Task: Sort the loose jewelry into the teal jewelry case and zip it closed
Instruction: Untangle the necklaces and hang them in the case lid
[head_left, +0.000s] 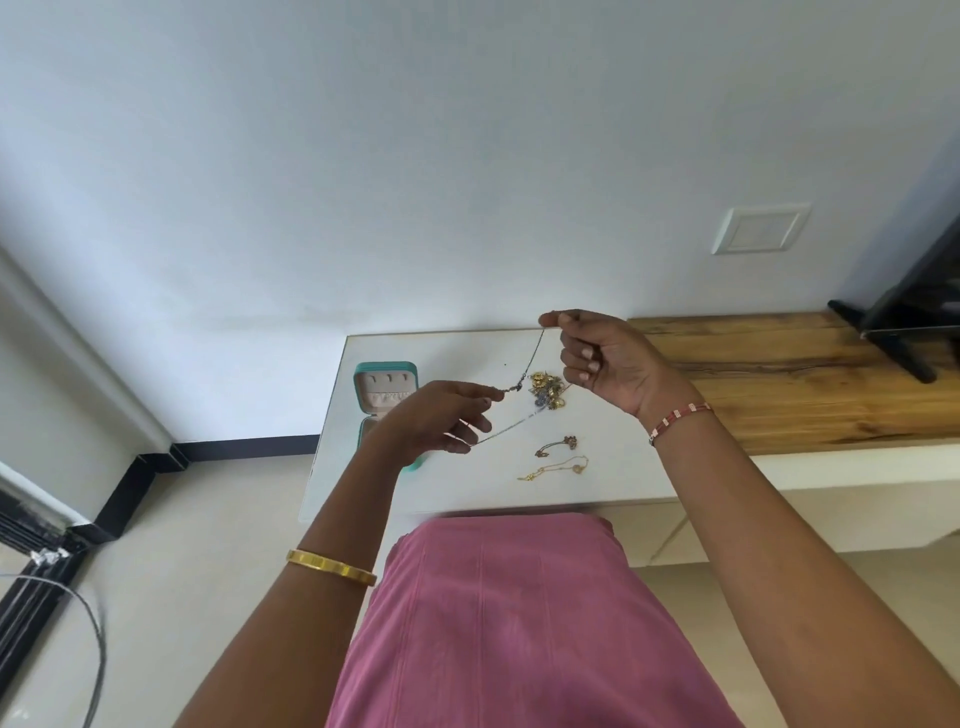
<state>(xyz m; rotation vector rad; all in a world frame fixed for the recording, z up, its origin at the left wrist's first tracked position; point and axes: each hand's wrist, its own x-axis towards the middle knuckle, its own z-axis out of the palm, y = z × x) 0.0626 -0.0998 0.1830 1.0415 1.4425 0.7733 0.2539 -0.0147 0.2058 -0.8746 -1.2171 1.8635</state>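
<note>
A thin dark chain necklace (531, 364) hangs stretched above the white tabletop (467, 493). My right hand (602, 364) pinches its upper end, raised. My left hand (441, 421) pinches the chain near its small pendant, and the rest trails under the fingers. The teal jewelry case (385, 387) stands open at the table's left, its beige lining showing; my left hand hides its lower half. A pile of gold and blue jewelry (548, 391) lies just right of the chain. Nearer me lie a dark bracelet (557, 446) and a gold chain bracelet (555, 468).
A wooden shelf (779, 379) adjoins the white table on the right, with a black stand (893, 332) on it. A wall socket plate (761, 228) is on the wall above. Pink clothing (509, 623) fills the foreground. Cables lie on the floor at the left.
</note>
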